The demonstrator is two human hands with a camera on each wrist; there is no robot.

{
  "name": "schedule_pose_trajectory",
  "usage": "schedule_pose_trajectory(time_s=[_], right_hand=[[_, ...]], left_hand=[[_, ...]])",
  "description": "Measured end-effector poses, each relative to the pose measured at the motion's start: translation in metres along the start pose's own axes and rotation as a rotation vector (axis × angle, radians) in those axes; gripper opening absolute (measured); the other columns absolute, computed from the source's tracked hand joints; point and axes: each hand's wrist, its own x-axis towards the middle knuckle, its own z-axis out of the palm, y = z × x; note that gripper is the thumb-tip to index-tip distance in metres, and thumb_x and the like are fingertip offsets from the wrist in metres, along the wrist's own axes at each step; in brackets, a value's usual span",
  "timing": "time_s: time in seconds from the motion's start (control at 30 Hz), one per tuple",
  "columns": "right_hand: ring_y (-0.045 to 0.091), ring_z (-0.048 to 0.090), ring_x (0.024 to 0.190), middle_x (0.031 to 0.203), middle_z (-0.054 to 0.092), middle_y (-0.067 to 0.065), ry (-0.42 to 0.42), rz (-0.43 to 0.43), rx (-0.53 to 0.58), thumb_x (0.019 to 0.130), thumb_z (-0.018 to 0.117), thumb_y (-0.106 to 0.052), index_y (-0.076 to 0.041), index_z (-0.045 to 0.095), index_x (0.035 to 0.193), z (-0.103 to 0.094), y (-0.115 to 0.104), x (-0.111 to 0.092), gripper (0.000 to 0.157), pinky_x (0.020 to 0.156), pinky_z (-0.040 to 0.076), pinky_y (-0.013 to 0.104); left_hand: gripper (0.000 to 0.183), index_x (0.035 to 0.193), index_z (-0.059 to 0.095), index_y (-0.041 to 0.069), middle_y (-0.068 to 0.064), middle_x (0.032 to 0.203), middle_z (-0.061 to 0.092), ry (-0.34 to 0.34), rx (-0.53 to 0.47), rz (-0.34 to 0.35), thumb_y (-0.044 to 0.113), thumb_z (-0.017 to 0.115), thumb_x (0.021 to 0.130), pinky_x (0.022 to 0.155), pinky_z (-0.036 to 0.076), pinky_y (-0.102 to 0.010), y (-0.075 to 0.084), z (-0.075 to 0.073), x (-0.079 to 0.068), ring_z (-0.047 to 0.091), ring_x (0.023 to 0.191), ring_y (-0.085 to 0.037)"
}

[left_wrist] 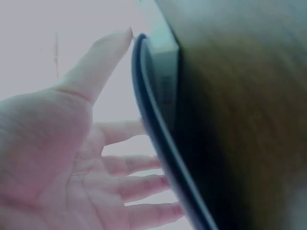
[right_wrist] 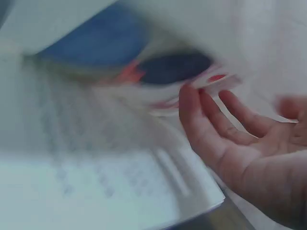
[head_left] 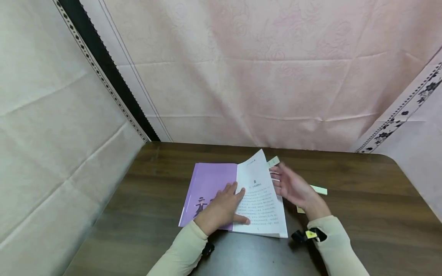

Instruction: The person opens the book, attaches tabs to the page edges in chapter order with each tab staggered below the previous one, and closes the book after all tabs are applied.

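Here, a book (head_left: 260, 214) lies open on the brown desk (head_left: 138, 218), near the middle of its width. Its left side is a plain purple page (head_left: 215, 176) with small dark figures towards the bottom; its right side is a white page (head_left: 257, 197) with lines of print, the top corner standing up to a point.

The left hand (head_left: 224, 205) rests across the middle of the book, fingers spread and gripping nothing, the thumb reaching onto the white page. The right hand (head_left: 295, 188) is at the right edge of that page, its fingers loosely extended and not closed round anything; whether the fingertips touch the paper, I cannot tell. The right wrist view shows lifted paper near those fingers, with a blurred coloured picture (right_wrist: 103, 38) in blue and red.

A pale green strip (head_left: 273, 161) shows beyond the raised corner, another green strip (head_left: 319, 189) to the right of the right hand, and a yellowish strip (head_left: 300, 210) partly hidden by the right wrist. Pale pink cloth (head_left: 276, 76) hangs behind the desk.
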Motion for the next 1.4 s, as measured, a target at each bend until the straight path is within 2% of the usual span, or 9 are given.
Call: schedule_pose_trajectory(time_s=[0.1,0.2,0.3,0.37,0.43,0.6,0.83,1.07,1.4], right_hand=[[0.015,0.063,0.111,0.124,0.065,0.002,0.027,0.013,-0.068,0.116,0.037,-0.040,0.000,0.041,0.151,0.007,0.014,-0.002,0.053,0.094,0.054,0.032],[0.020,0.060,0.123,0.136,0.062,0.004,-0.048,0.000,-0.165,0.116,0.036,-0.042,-0.002,0.038,0.158,0.017,0.022,-0.003,0.058,0.103,0.050,0.037],[0.033,0.048,0.144,0.156,0.049,0.013,-0.170,-0.047,-0.345,0.116,0.026,-0.046,-0.004,0.032,0.163,0.033,0.022,-0.002,0.063,0.117,0.041,0.051],[0.039,0.033,0.154,0.167,0.036,0.015,-0.224,-0.063,-0.510,0.116,0.022,-0.049,-0.009,0.030,0.166,0.046,0.019,-0.002,0.064,0.123,0.030,0.057],[0.042,0.024,0.158,0.172,0.027,0.015,-0.251,-0.062,-0.682,0.115,0.021,-0.050,-0.016,0.027,0.168,0.058,0.017,-0.003,0.063,0.123,0.026,0.063],[0.038,0.020,0.160,0.173,0.027,0.009,-0.246,-0.018,-0.974,0.115,0.032,-0.049,-0.022,0.029,0.168,0.081,0.020,-0.004,0.060,0.123,0.019,0.068],[0.038,0.012,0.162,0.175,0.026,0.003,-0.269,0.006,-1.205,0.112,0.042,-0.050,-0.019,0.036,0.166,0.095,0.028,-0.006,0.062,0.122,0.015,0.070],[0.036,0.009,0.163,0.175,0.024,0.004,-0.294,0.002,-1.169,0.108,0.054,-0.050,-0.017,0.037,0.165,0.093,0.027,-0.007,0.068,0.123,0.017,0.070],[0.039,0.004,0.163,0.177,0.018,0.007,-0.316,0.043,-1.114,0.108,0.058,-0.041,-0.014,0.035,0.166,0.094,0.028,-0.008,0.068,0.126,0.013,0.067]], left_hand=[[0.082,0.158,0.049,0.009,-0.021,0.166,0.039,-0.001,-0.076,0.053,0.053,0.076,0.094,0.119,0.039,-0.056,-0.004,-0.004,0.001,0.038,0.153,-0.038],[0.059,0.147,0.061,0.007,-0.018,0.150,0.058,0.015,-0.311,0.079,0.052,0.046,0.111,0.115,0.044,-0.051,-0.012,-0.013,0.003,0.052,0.142,-0.032],[0.080,0.146,0.059,0.001,-0.020,0.142,0.064,0.023,-0.712,0.084,0.057,0.012,0.113,0.115,0.044,-0.051,-0.023,-0.029,0.002,0.059,0.135,-0.034],[0.092,0.150,0.053,-0.004,-0.024,0.145,0.061,0.031,-0.920,0.078,0.065,0.006,0.110,0.114,0.046,-0.054,-0.031,-0.045,-0.002,0.061,0.134,-0.039],[0.094,0.150,0.049,-0.009,-0.030,0.144,0.060,0.020,-1.046,0.067,0.067,0.012,0.109,0.107,0.051,-0.054,-0.042,-0.060,-0.008,0.064,0.128,-0.043],[0.063,0.134,0.064,-0.010,-0.024,0.121,0.073,0.026,-0.950,-0.039,0.046,0.046,0.113,0.083,0.064,-0.043,-0.072,-0.085,-0.023,0.075,0.103,-0.033],[0.030,0.100,0.081,0.004,-0.008,0.078,0.067,0.099,-0.643,-0.257,0.030,0.069,0.104,0.062,0.055,-0.033,-0.102,-0.088,-0.030,0.062,0.069,-0.020],[0.023,0.087,0.082,0.010,-0.007,0.078,0.070,0.047,-0.504,-0.407,0.030,0.077,0.098,0.063,0.045,-0.032,-0.122,-0.081,-0.027,0.062,0.076,-0.025],[0.029,0.075,0.079,0.011,-0.005,0.068,0.065,0.006,-0.371,-0.443,0.034,0.082,0.093,0.058,0.036,-0.032,-0.133,-0.062,-0.016,0.055,0.065,-0.019]])
